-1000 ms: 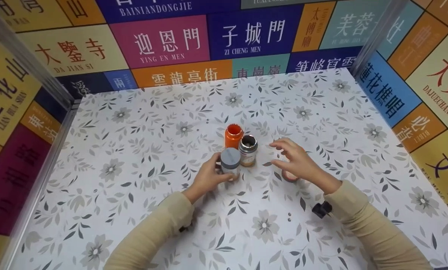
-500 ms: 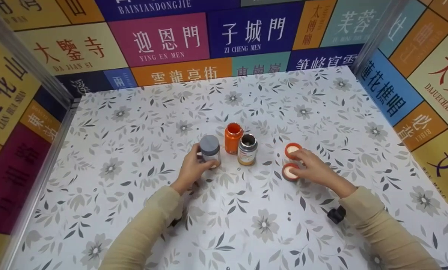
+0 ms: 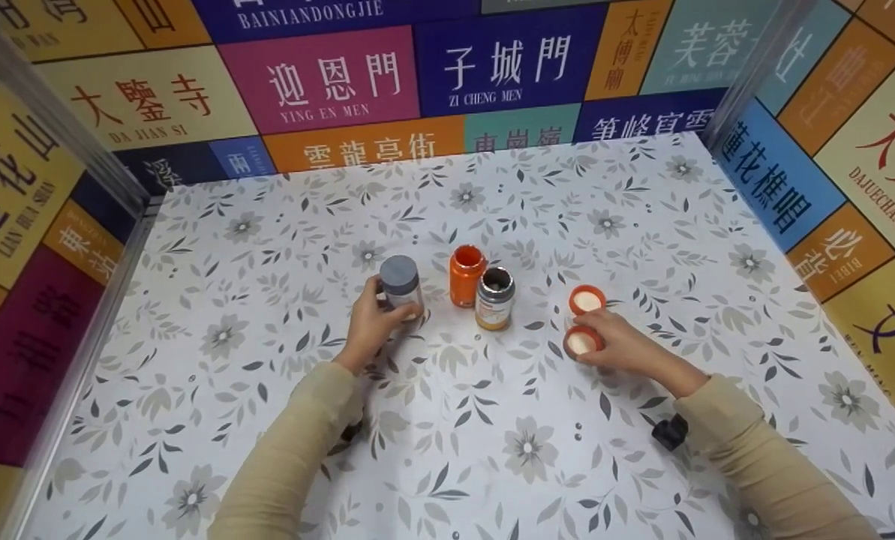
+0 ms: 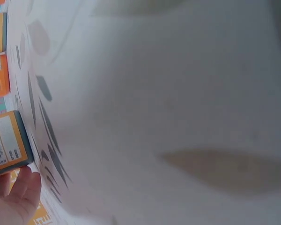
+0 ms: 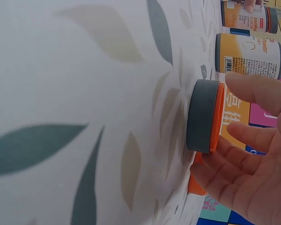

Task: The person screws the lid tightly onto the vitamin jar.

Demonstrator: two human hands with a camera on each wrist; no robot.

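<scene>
My left hand [image 3: 372, 322] grips a supplement bottle with a grey lid [image 3: 400, 274], upright on the table left of two open bottles. In the left wrist view its fingers [image 4: 19, 187] lie against the bottle's labelled side [image 4: 7, 143]. Over on the right, my right hand [image 3: 631, 346] has thumb and fingers around the nearer bottle cap [image 3: 583, 342], which lies upturned, its pale liner showing. The right wrist view shows this cap's grey wall and orange rim [image 5: 205, 117]. Just beyond lies a second upturned orange cap [image 3: 587, 300].
Between the hands stand a lidless orange bottle [image 3: 467, 279] and a lidless grey bottle with a white label [image 3: 495, 307], close together. A floral cloth [image 3: 267, 300] covers the table. Printed panels [image 3: 319, 82] wall the back and sides.
My left hand has carried its bottle left, away from the two open bottles. My right hand has come down from above the caps and closed its fingers around the nearer one.
</scene>
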